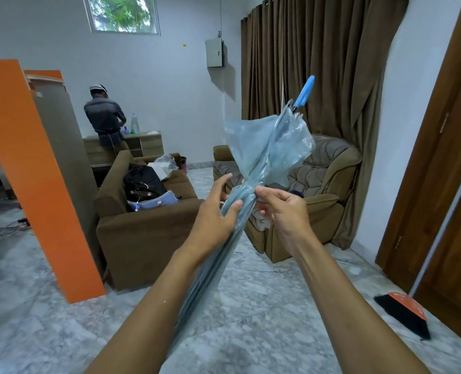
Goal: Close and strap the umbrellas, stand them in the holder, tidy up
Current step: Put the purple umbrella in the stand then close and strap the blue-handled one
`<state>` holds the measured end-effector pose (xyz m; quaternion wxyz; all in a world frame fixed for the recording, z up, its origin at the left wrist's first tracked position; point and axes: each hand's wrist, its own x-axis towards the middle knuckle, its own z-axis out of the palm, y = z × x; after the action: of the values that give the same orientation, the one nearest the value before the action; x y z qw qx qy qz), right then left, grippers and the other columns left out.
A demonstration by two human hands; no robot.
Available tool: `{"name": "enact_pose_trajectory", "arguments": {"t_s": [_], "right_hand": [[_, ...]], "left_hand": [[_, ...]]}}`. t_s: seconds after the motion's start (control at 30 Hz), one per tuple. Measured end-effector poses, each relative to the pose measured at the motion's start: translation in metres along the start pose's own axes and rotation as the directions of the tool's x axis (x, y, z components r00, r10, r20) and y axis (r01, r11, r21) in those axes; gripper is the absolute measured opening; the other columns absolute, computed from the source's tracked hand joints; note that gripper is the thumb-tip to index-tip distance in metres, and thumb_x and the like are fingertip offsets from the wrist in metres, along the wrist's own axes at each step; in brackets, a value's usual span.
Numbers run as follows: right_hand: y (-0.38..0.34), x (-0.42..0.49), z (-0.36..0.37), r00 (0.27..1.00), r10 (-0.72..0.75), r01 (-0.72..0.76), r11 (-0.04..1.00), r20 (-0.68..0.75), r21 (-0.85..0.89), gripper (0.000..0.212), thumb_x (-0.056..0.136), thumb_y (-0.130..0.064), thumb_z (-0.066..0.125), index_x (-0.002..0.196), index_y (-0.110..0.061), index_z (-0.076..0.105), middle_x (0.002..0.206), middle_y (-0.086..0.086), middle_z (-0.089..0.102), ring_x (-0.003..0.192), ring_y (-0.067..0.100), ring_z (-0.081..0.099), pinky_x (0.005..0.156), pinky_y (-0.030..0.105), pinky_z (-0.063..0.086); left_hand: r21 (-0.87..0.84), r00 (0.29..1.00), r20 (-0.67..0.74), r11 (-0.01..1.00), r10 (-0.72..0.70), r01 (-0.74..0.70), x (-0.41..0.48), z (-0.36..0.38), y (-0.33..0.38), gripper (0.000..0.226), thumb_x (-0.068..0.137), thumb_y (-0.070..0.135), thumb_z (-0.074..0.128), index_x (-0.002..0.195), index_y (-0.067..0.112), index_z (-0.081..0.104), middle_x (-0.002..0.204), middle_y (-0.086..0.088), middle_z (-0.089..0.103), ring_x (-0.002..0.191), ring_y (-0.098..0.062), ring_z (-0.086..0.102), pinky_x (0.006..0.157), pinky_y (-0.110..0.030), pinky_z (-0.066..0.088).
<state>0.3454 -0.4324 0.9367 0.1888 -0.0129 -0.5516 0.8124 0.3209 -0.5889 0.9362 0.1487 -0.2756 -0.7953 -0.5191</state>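
A: Umbrella (253, 168): position, axis?
B: Held in mid-air before me. The long axis rises from near my body, away and rightward, to the blue handle (305, 90). My left hand (218, 211) clasps the gathered canopy. My right hand (283, 211) fingers (264, 191) pinch it just beside.

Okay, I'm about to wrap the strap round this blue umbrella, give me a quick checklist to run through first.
1. Umbrella folded shut: ok, it lies in one long bundle between the forearms.
2. Canopy gathered tight: not ok, loose folds billow out toward the blue handle.
3. Left hand steadying it: ok, thumb and fingers hold the bundle at its waist.
4. Right hand on the strap: cannot tell, it pinches something at the waist, but no strap is distinguishable.
5. Handle end clear of furniture: ok, it points up into open air.
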Motion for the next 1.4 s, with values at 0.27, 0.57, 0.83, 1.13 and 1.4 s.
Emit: {"name": "enact_pose_trajectory", "arguments": {"t_s": [0.27,0.57,0.83,1.13,1.4], "right_hand": [[-0.005,-0.009,0.003,0.994,-0.104,0.105,0.986,0.014,-0.130,0.010,0.087,-0.012,0.073,0.091,-0.003,0.074,0.077,0.008,0.077,0.071,0.017,0.072,0.064,0.023,0.059],[-0.016,-0.013,0.001,0.995,-0.035,0.050,0.987,0.098,-0.153,0.015,0.085,-0.010,0.075,0.093,0.003,0.074,0.084,0.019,0.076,0.077,0.022,0.075,0.074,0.031,0.062],[-0.005,-0.017,0.005,0.996,-0.093,0.091,0.946,0.009,-0.312,0.021,0.087,-0.023,0.074,0.099,-0.006,0.075,0.093,0.006,0.078,0.091,0.018,0.075,0.078,0.026,0.059],[-0.001,-0.044,0.012,0.998,0.049,-0.054,0.987,0.040,0.150,0.011,0.087,-0.006,0.066,0.083,0.001,0.073,0.081,0.011,0.077,0.071,0.014,0.075,0.062,0.020,0.059],[0.007,-0.063,0.000,0.986,0.044,-0.038,0.998,-0.162,0.040,0.042,0.067,-0.022,0.081,0.101,-0.001,0.072,0.102,0.015,0.074,0.087,0.022,0.071,0.074,0.031,0.059]], "left_hand": [[-0.027,0.976,0.213,0.999,-0.037,0.044,-0.004,0.004,0.006,0.052,0.092,0.022,0.063,0.138,0.028,0.038,0.110,0.020,0.053,0.097,0.007,0.060,0.078,-0.006,0.045],[-0.151,0.984,0.175,0.986,-0.046,0.073,0.002,-0.010,-0.008,0.041,0.089,0.021,0.069,0.123,0.037,0.051,0.113,0.001,0.066,0.103,-0.013,0.066,0.086,-0.030,0.056],[-0.405,0.964,0.248,0.895,-0.091,0.189,-0.009,-0.018,-0.005,0.044,0.090,0.011,0.068,0.130,0.023,0.054,0.108,0.001,0.069,0.089,-0.002,0.069,0.069,-0.013,0.052],[-0.670,0.884,0.466,0.634,-0.045,0.386,-0.024,-0.026,-0.006,0.042,0.094,0.005,0.056,0.134,0.015,0.052,0.107,-0.007,0.071,0.085,-0.017,0.069,0.072,-0.027,0.058],[-0.700,0.808,0.589,0.497,-0.003,0.513,-0.031,-0.007,-0.009,0.039,0.093,0.005,0.053,0.132,0.011,0.055,0.110,-0.011,0.068,0.087,-0.018,0.068,0.076,-0.028,0.058]]}}
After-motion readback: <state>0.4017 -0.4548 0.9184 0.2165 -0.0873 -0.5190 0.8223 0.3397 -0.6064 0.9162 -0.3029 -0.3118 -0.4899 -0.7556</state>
